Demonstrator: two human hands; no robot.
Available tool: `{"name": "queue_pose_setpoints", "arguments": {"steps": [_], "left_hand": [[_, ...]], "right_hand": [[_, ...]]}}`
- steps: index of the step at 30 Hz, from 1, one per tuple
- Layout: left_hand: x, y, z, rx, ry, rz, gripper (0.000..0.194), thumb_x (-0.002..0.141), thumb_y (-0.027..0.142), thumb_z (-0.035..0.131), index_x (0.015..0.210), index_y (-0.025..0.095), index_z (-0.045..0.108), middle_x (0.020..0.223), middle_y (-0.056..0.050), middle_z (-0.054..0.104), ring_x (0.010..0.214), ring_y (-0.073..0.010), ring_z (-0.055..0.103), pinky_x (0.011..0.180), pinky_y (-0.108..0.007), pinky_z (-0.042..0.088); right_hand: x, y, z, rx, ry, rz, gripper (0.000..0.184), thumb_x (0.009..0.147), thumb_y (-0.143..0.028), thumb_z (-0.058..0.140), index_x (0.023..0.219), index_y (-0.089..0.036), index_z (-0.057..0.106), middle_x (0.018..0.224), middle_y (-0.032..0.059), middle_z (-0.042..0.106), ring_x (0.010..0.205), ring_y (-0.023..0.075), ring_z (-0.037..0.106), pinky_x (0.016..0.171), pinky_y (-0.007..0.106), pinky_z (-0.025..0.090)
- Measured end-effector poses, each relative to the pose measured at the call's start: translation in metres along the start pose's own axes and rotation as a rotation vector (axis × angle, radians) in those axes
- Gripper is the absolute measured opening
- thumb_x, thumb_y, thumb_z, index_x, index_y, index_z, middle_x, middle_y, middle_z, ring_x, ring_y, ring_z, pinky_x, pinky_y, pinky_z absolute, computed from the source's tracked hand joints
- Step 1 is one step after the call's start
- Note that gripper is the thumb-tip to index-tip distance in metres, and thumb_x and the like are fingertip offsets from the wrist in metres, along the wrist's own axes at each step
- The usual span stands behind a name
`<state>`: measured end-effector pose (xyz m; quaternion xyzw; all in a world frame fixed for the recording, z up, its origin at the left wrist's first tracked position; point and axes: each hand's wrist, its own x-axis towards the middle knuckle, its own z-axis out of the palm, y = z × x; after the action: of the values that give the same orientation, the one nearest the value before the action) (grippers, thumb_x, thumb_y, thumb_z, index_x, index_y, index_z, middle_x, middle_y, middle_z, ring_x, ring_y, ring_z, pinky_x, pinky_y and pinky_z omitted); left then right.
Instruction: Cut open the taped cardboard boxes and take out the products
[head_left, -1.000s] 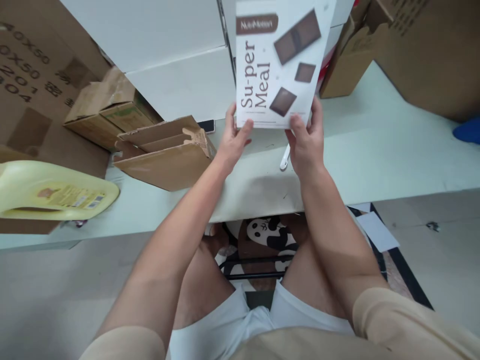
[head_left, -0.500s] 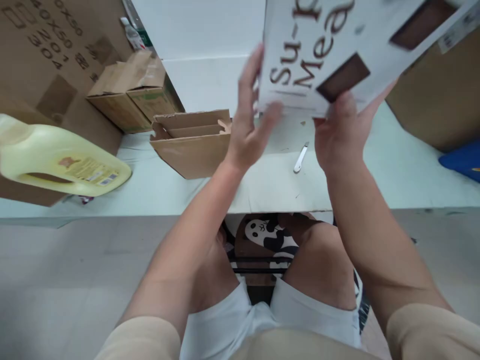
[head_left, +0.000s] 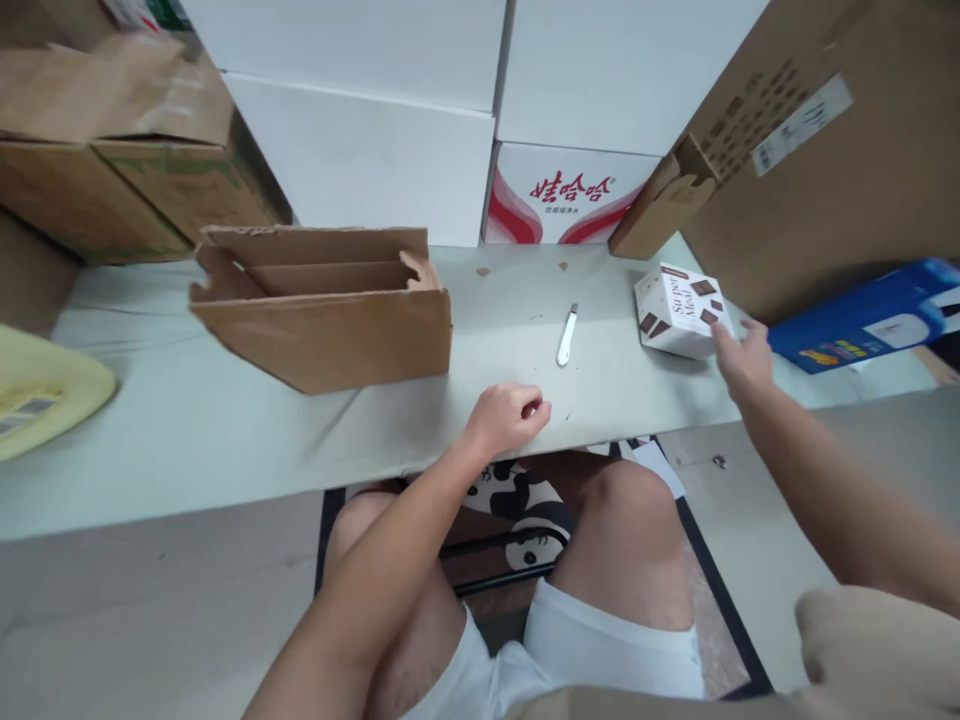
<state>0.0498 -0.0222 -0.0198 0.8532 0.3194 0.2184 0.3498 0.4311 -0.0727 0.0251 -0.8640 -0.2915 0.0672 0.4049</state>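
My right hand (head_left: pixel 744 362) reaches to a small white carton (head_left: pixel 681 312) printed "Super Meal" with brown squares, which sits on the right part of the table. Its thumb and fingers are apart, and one fingertip is at the carton's near right corner; whether it presses there I cannot tell. My left hand (head_left: pixel 508 418) is at the table's front edge, fingers curled into a loose fist, with nothing visible in it. Between the hands, farther back, lies a small white-handled knife (head_left: pixel 568 340). An open brown cardboard box (head_left: pixel 337 340) stands left of the knife.
Stacked white boxes (head_left: pixel 360 165) line the back, one a white-and-red carton (head_left: pixel 574 195). A narrow brown box (head_left: pixel 664 205) and a large cardboard box (head_left: pixel 825 220) stand right, behind a blue package (head_left: pixel 862 320). A yellow jug (head_left: pixel 52 390) is at left. Brown scraps lie on the table (head_left: pixel 187 420).
The white carton, held up between both hands before, now sits on the table at right. My left hand has come down to the table edge and curled. The view has shifted right.
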Motion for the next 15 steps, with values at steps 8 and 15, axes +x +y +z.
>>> {"name": "queue_pose_setpoints", "arguments": {"steps": [8, 15], "left_hand": [[0.015, 0.007, 0.009, 0.039, -0.106, 0.034, 0.032, 0.090, 0.033, 0.050, 0.062, 0.020, 0.057, 0.063, -0.002, 0.063, 0.064, -0.0165, 0.054, 0.060, -0.031, 0.029], [0.016, -0.004, 0.012, 0.079, -0.174, -0.009, 0.041, 0.090, 0.037, 0.049, 0.054, 0.020, 0.056, 0.049, -0.002, 0.054, 0.049, -0.0150, 0.043, 0.056, -0.032, 0.017]], "right_hand": [[0.011, 0.000, 0.044, -0.375, -0.144, -0.033, 0.094, 0.075, -0.060, 0.071, 0.154, -0.022, 0.036, 0.170, 0.0228, 0.000, 0.147, 0.0430, 0.040, 0.121, 0.059, 0.033], [0.040, -0.014, 0.078, -0.416, -0.115, -0.097, 0.083, 0.084, -0.059, 0.059, 0.152, -0.020, 0.032, 0.170, 0.0254, -0.003, 0.140, 0.0411, 0.049, 0.115, 0.059, 0.038]]}}
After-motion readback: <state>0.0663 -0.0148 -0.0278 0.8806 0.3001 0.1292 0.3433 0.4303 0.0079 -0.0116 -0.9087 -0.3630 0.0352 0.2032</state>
